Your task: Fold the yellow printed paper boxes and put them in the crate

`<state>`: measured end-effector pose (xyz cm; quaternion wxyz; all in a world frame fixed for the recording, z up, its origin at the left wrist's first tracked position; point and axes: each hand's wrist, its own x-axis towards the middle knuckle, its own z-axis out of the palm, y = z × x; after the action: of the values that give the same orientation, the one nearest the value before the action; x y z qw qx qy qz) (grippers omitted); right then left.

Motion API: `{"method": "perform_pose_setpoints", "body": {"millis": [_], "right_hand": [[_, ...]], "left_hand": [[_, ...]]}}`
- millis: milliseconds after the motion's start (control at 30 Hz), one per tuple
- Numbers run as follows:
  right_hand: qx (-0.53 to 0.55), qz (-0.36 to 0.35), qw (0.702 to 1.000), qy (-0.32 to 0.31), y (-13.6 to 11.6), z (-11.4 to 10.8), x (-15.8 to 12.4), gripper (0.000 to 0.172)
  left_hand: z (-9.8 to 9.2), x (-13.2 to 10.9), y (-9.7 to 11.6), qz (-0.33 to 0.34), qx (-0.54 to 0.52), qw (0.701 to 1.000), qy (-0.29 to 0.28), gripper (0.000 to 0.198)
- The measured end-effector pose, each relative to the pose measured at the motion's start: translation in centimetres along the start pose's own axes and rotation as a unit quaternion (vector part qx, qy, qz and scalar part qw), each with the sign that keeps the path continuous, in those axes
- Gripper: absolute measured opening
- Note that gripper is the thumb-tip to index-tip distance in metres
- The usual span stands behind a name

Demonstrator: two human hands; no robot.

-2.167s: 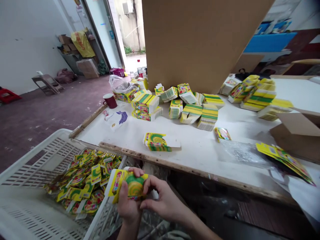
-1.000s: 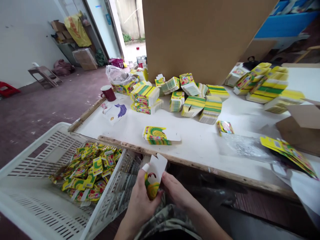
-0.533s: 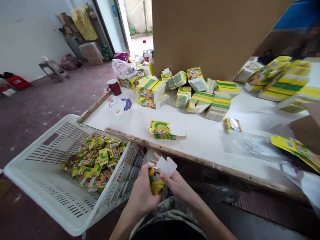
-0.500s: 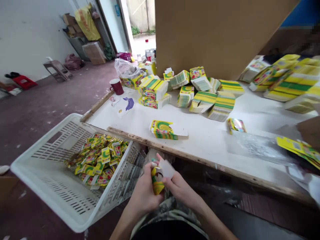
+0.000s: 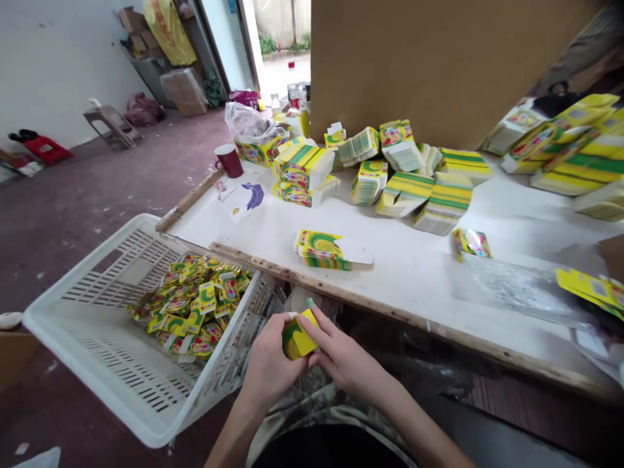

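Note:
Between my hands, over my lap, is a small yellow and green cardboard box (image 5: 298,337). My left hand (image 5: 273,354) is wrapped round its left side. The fingers of my right hand (image 5: 336,344) press a yellow flap at its upper right. What lies inside the box is hidden. Just beyond, near the table's front edge, a short stack of flat printed cartons (image 5: 322,250) lies on the white table (image 5: 404,273). To my left stands a white plastic crate (image 5: 182,396) with many small yellow boxes (image 5: 205,299) heaped in it.
Bundles of flat cartons (image 5: 443,201) line the table's back below a large cardboard sheet (image 5: 429,71). A dark red mug (image 5: 229,161) stands at the left corner. Clear plastic (image 5: 511,286) and a single small packet (image 5: 472,244) lie at the right. A wooden strip (image 5: 361,299) edges the table.
The box's raised white flap has been folded over, so its yellow side now shows. My right hand has closed in towards my left. The view has shifted slightly.

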<state>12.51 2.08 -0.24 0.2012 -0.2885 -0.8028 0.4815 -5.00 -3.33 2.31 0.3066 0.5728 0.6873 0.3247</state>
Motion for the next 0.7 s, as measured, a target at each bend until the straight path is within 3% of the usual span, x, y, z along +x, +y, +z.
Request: {"method": "perform_pose_setpoints", "body": {"millis": [100,233,333,433,533,567,600,633,700], "right_hand": [[-0.01,0.002,1.0,-0.01,-0.4,-1.7,0.4,0.035],[0.0,-0.009,0.998,-0.054,-1.5,-3.9,1.0,0.025],[0.005,0.001,1.0,-0.008,-1.9,-2.9,1.2,0.031],[0.033,0.003,0.996,0.081,-1.8,-1.3,1.5,0.051],[0.002,0.011,0.983,0.184,-1.3,-2.3,2.7,0.059],[-0.035,0.018,0.974,0.222,-1.1,-3.4,3.3,0.053],[-0.083,0.024,0.962,0.261,-0.8,-4.6,4.1,0.045],[-0.13,0.033,0.949,0.287,-0.4,-5.8,5.0,0.04],[-0.24,0.089,0.916,0.309,0.6,-8.0,6.9,0.035]], "left_hand": [[-0.5,0.3,-0.1,-0.006,-0.01,1.0,-0.024,0.071],[-0.5,0.5,0.2,0.011,-0.005,0.999,-0.045,0.077],[0.2,0.6,0.3,0.028,0.043,0.999,-0.008,0.071],[-0.1,0.6,-0.5,0.037,0.071,0.996,0.025,0.064],[-2.6,0.7,-2.4,0.029,0.087,0.985,0.145,0.059],[-3.7,0.8,-3.1,0.022,0.111,0.958,0.262,0.067],[-4.8,0.9,-3.8,0.008,0.141,0.933,0.331,0.084],[-5.7,1.0,-4.4,-0.008,0.157,0.918,0.364,0.094],[-6.6,0.9,-5.2,-0.026,0.152,0.915,0.373,0.096]]}}
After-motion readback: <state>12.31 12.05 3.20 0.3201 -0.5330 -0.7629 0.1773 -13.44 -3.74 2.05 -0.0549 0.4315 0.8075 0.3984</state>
